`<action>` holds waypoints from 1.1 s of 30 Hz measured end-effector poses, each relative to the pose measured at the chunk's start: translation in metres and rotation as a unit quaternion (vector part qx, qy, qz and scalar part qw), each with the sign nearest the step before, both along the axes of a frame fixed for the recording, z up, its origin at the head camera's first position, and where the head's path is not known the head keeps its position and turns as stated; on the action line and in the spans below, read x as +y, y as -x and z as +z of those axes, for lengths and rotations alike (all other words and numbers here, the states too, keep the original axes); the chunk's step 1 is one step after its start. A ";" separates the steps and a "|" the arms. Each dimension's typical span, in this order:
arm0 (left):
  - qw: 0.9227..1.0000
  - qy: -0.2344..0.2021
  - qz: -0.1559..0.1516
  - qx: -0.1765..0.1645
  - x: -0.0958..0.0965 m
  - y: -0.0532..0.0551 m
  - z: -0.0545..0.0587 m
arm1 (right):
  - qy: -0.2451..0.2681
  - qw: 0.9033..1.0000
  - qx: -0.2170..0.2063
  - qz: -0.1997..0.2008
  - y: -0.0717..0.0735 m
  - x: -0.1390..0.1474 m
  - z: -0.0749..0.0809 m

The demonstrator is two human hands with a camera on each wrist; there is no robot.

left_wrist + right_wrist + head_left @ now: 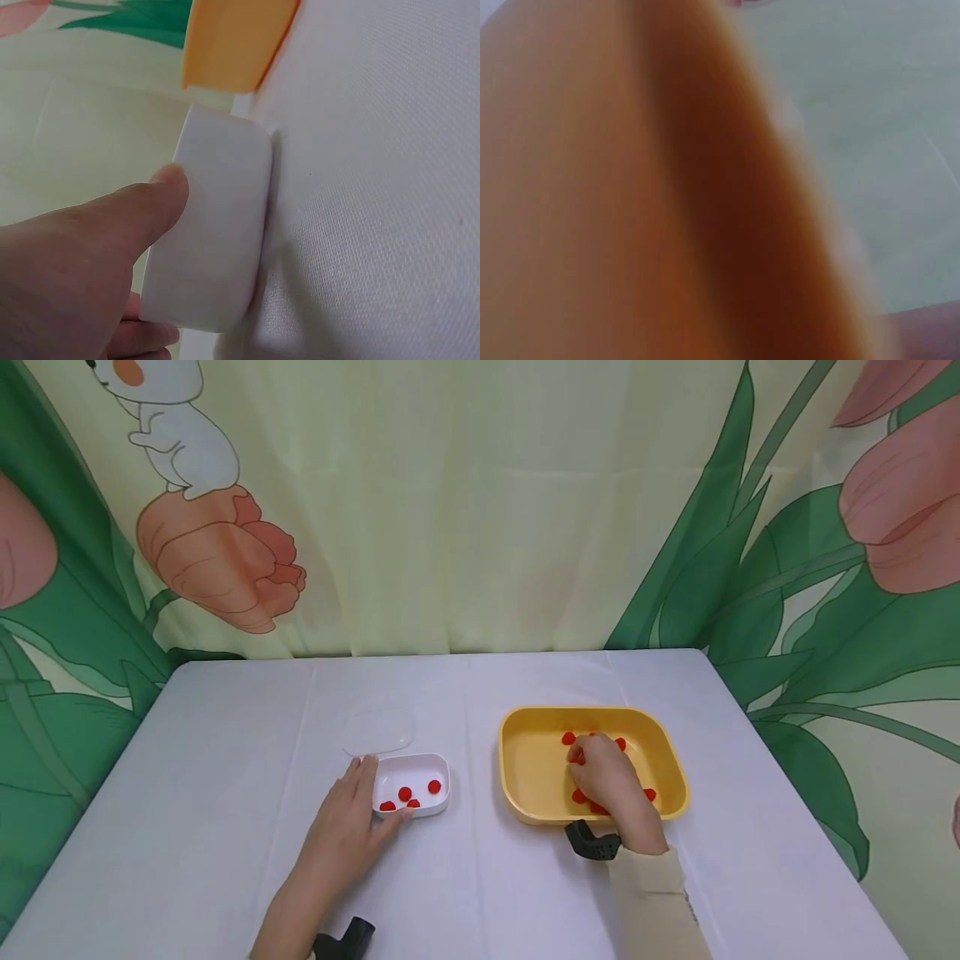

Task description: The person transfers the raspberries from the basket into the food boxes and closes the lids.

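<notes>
My left hand (pixel 347 827) grips a small white container (pixel 214 217), thumb on its near wall and fingers at its left end. Several small red balls (pixel 405 794) lie inside it. To the right, my right hand (pixel 606 775) reaches down into a yellow tray (pixel 531 768) and pinches a red ball (pixel 578 759) at its fingertips. More red balls (pixel 568 738) lie around that hand on the tray's floor, some partly hidden by it. In the right wrist view, the tray's blurred wall (pixel 570 187) covers most of the picture and hides the fingertips.
Behind the white container lies a clear plastic lid (pixel 378 731) on the white tablecloth (pixel 472 877). A printed curtain (pixel 465 527) hangs along the table's far edge. Dark wrist mounts (pixel 592 841) sit at both wrists.
</notes>
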State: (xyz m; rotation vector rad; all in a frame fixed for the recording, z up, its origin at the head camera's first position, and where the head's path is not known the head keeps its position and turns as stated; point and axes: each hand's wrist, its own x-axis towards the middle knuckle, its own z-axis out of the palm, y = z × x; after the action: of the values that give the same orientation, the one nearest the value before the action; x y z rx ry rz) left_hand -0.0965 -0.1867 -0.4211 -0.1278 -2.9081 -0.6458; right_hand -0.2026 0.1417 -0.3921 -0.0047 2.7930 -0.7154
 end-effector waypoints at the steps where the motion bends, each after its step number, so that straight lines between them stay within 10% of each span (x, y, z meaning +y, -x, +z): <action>1: 1.000 -0.001 0.003 -0.003 0.000 0.000 0.000 | -0.001 1.000 0.002 0.001 0.001 0.000 0.000; 33: 0.996 -0.051 -0.003 -0.067 -0.002 0.005 0.002 | 0.054 0.998 0.019 -0.034 0.004 0.015 0.006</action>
State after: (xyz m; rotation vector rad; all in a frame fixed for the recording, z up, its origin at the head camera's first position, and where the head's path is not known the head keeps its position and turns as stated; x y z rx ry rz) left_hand -0.1016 -0.1891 -0.4193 -0.0855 -2.9948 -0.8328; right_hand -0.2068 0.1568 -0.3858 0.0579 2.7993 -0.8909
